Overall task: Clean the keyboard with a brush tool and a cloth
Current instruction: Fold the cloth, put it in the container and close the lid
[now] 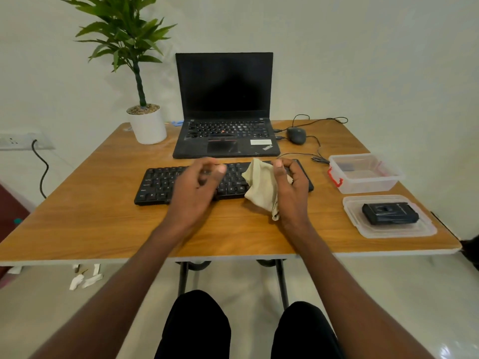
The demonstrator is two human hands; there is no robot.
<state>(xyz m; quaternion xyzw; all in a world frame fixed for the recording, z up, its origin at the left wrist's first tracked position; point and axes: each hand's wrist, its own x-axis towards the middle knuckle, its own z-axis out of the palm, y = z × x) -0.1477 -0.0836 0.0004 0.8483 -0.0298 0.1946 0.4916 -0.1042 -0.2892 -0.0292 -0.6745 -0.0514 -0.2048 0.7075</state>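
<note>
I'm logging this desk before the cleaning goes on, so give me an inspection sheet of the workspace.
Surface: wooden table.
Job's things: black keyboard; beige cloth over its right part; no brush seen.
Clutter: laptop, potted plant, mouse, plastic box, lid with black device.
Grips: right hand holds cloth; left hand loosely curled, empty.
Cables: mouse cable; wall cable.
Surroundings: paper scraps on floor.

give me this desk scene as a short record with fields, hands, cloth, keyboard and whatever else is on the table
left hand: loosely curled above the black external keyboard, holding nothing
right hand: grips the crumpled cream cloth over the keyboard's right end
laptop: black open laptop, screen dark, behind the keyboard
mouse: black wired mouse right of the laptop
containers: clear plastic box with red clasp; clear lid bearing a black device
plant: potted green plant in white pot, back left
table: wooden tabletop
</note>
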